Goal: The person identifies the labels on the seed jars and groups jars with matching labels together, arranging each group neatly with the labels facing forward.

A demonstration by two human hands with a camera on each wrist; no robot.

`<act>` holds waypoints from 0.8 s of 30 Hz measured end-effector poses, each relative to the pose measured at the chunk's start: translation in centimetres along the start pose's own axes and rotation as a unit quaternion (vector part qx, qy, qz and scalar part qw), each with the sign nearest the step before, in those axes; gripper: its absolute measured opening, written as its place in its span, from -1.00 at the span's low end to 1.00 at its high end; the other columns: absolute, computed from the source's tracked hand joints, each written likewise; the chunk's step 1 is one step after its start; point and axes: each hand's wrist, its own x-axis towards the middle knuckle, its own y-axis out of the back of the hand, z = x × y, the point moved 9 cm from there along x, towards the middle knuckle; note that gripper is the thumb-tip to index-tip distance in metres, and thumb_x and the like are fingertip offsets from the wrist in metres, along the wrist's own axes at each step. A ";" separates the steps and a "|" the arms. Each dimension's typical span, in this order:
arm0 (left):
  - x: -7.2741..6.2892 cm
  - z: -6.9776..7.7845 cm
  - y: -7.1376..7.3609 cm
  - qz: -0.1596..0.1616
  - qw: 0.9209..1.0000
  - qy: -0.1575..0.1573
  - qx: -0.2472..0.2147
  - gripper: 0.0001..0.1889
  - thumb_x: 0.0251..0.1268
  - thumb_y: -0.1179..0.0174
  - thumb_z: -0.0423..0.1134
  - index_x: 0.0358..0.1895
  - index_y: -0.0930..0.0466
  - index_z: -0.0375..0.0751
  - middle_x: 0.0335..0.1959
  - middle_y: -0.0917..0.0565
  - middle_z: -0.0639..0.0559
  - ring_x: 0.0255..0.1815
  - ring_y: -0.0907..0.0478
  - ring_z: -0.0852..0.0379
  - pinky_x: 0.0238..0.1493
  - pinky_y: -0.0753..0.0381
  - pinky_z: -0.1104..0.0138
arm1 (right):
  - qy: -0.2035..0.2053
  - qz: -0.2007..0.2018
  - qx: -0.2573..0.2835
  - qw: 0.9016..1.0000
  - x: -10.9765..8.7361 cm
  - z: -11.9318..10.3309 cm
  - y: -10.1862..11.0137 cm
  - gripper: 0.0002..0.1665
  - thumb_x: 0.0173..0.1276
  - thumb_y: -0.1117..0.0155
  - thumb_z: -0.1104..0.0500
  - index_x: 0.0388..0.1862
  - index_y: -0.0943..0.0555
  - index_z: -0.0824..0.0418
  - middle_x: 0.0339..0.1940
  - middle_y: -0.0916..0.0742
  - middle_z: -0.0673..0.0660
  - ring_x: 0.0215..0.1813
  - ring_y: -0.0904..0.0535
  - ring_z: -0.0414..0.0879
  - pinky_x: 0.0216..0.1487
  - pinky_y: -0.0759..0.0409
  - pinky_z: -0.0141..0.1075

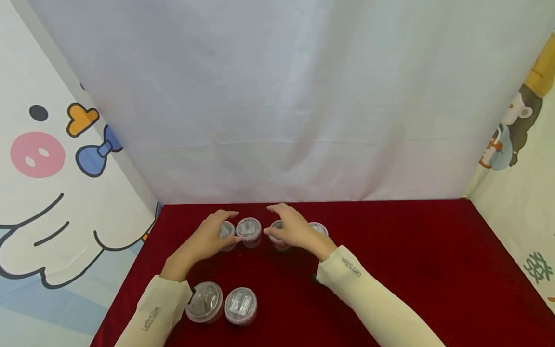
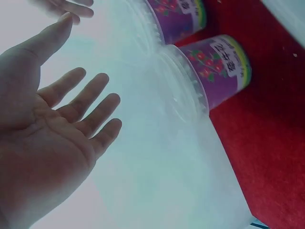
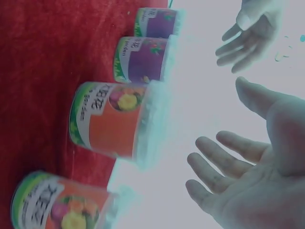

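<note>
My left hand (image 1: 208, 237) hovers above a lidded cup (image 1: 227, 229) at the back of the red table, fingers spread and nothing held. Beside it stands a second cup (image 1: 249, 229); the left wrist view shows this pair's purple labels, one on the nearer cup (image 2: 221, 71) and one on the other cup (image 2: 178, 19). Over a third cup (image 1: 277, 225) is my right hand (image 1: 297, 230), likewise spread, partly hiding it. A fourth cup (image 1: 320, 228) shows behind that hand. The right wrist view shows two orange-labelled cups, one larger in view (image 3: 114, 119) and one lower (image 3: 66, 202).
Nearer to me on the red cloth (image 1: 403, 279) stand a wider lidded tub (image 1: 204, 302), close by my left sleeve, and another lidded cup (image 1: 240, 306). A white curtain (image 1: 277, 120) hangs behind the table, with cartoon-printed sheets (image 1: 39, 207) at the sides.
</note>
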 end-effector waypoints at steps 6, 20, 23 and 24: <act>-1.1 1.6 0.1 0.009 1.000 -0.013 -0.004 -0.35 0.44 -0.40 -0.23 0.48 -0.41 -0.40 0.41 -0.50 -0.35 0.47 -0.37 -0.39 0.44 -0.30 -0.37 | 0.003 0.030 0.018 0.999 -2.2 0.5 2.1 -0.25 0.53 -0.40 0.14 0.58 -0.38 0.32 0.55 -0.49 0.30 0.58 -0.37 0.21 0.52 -0.42 0.13; -3.8 6.5 -1.4 0.020 0.999 -0.046 -0.003 -0.36 0.51 -0.35 -0.21 0.50 -0.38 -0.43 0.48 -0.45 -0.37 0.55 -0.30 -0.41 0.50 -0.32 -0.28 | 0.006 0.139 0.023 0.990 -8.9 4.7 7.1 -0.36 0.50 -0.40 0.26 0.49 -0.46 0.38 0.39 -0.59 0.35 0.45 -0.48 0.30 0.40 -0.48 0.27; -4.2 7.3 -2.2 0.034 0.998 -0.045 0.002 -0.37 0.48 -0.38 -0.20 0.49 -0.42 -0.38 0.45 -0.50 -0.30 0.53 -0.36 -0.35 0.49 -0.35 -0.25 | -0.006 0.154 0.017 0.988 -10.3 6.0 7.8 -0.37 0.51 -0.39 0.25 0.48 -0.46 0.38 0.38 -0.59 0.36 0.43 -0.49 0.31 0.39 -0.48 0.28; -4.3 7.6 -2.4 0.041 0.998 -0.048 0.004 -0.38 0.47 -0.38 -0.20 0.48 -0.43 -0.37 0.44 -0.51 -0.29 0.51 -0.39 -0.33 0.49 -0.36 -0.24 | -0.012 0.157 0.017 0.987 -10.8 6.4 8.0 -0.36 0.51 -0.39 0.25 0.48 -0.45 0.39 0.39 -0.59 0.37 0.44 -0.48 0.32 0.39 -0.47 0.29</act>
